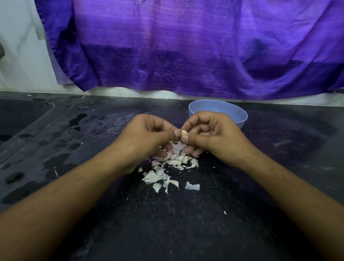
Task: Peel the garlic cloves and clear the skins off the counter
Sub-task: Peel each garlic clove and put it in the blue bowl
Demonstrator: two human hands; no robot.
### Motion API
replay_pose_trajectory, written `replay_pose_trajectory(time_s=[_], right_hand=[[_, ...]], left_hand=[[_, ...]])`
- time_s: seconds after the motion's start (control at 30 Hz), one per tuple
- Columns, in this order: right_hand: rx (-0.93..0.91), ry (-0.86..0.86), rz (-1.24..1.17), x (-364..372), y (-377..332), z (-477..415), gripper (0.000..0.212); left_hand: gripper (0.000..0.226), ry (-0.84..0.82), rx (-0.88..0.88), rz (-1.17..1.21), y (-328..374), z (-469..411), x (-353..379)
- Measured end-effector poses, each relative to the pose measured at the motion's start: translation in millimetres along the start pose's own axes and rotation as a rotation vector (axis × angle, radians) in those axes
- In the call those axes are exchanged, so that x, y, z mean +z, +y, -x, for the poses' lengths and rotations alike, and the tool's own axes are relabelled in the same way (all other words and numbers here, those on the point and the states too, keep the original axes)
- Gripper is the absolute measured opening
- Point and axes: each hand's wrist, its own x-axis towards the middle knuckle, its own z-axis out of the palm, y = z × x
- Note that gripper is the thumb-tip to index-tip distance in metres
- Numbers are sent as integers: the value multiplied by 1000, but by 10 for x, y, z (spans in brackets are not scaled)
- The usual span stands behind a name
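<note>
- Left hand [146, 132] and right hand [212, 131] meet above the dark table [194, 221], fingers [192, 118] curled, pinching one garlic clove [183, 132] between the thumbs.
- Loose garlic skins [166, 168] lie scattered beneath.
- A blue bowl [239, 112] stands just behind the right hand.

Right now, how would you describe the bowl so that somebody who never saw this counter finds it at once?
Find the purple cloth hanging on the wall, then look below its lower edge on the dark counter. The bowl stands there, just behind the right hand. It is the only round, pale blue thing; the garlic skins are white flakes.
</note>
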Motion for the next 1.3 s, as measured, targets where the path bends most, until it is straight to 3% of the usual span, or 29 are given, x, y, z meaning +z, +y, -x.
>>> replay_pose_trajectory(time_s=[0.37, 0.87, 1.13, 1.3], right_hand=[[-81, 106, 12, 47, 33, 10, 11], [-117, 84, -19, 140, 56, 10, 12], [-119, 90, -113, 150, 40, -6, 14], [-113, 119, -176, 178, 11, 1, 13]], left_hand=[[12, 9, -59, 78, 17, 7, 0], [16, 101, -213, 269, -20, -7, 74], [10, 96, -143, 252, 27, -16, 86], [13, 107, -62, 104, 7, -13, 49]])
